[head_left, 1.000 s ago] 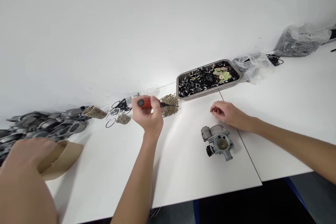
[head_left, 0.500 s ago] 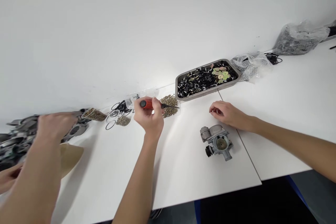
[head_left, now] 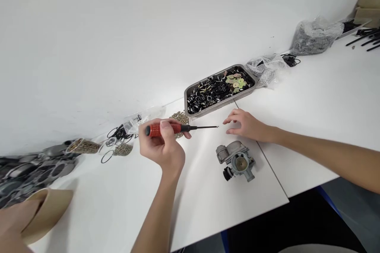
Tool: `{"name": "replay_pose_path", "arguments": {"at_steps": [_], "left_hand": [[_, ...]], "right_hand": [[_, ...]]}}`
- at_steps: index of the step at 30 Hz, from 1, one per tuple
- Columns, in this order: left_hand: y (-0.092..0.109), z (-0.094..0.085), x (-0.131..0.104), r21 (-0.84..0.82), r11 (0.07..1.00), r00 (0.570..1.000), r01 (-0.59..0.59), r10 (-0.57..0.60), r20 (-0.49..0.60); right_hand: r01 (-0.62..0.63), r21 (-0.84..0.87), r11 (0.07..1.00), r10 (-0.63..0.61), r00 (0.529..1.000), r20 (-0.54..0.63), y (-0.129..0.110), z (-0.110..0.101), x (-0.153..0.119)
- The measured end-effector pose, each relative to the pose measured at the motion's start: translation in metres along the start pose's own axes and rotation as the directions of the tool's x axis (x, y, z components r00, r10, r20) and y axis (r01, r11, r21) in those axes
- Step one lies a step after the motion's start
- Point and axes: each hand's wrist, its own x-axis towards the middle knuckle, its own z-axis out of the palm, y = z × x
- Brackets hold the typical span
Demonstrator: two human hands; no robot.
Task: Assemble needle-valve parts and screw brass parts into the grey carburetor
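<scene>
My left hand (head_left: 163,146) is wrapped round the red handle of a screwdriver (head_left: 179,128), whose thin shaft points right, a tiny bit of something at its tip. Across from that tip, my right hand (head_left: 245,126) has thumb and fingers apart with nothing between them. Just below my right hand a grey metal carburetor (head_left: 239,162) lies on the white table (head_left: 208,205), its round opening facing up and a black knob at its lower left. Small brass parts (head_left: 180,118) lie behind my left hand, partly hidden by it.
A metal tray (head_left: 219,106) of black parts and yellowish discs stands by the wall. Bubble wrap (head_left: 267,69) and a bag of parts (head_left: 314,37) lie right of it. At left are black rings (head_left: 120,132), a cup of brass parts (head_left: 84,146), grey castings (head_left: 38,166) and another person's hand at a beige container (head_left: 56,205).
The screwdriver has moved away from the brass parts towards my right hand. My right hand's fingers have spread. The other person's arm has drawn back from the cup, and the view has shifted right.
</scene>
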Motion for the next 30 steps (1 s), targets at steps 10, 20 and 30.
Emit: {"name": "replay_pose_path", "arguments": {"at_steps": [10,20,30], "left_hand": [[0.009,0.005,-0.012,-0.021,1.0,0.997,0.017,-0.016,0.078],[0.009,0.005,-0.012,-0.072,0.997,0.997,0.025,-0.019,0.08],[0.01,0.005,-0.012,-0.11,0.993,0.997,0.041,-0.033,0.071]], "right_hand": [[0.027,0.027,0.999,-0.028,1.0,0.0,0.008,0.007,0.005],[0.01,0.089,0.996,-0.009,1.0,-0.012,0.007,0.007,0.003],[0.003,0.104,0.995,-0.001,1.0,-0.019,0.006,0.008,0.003]]}}
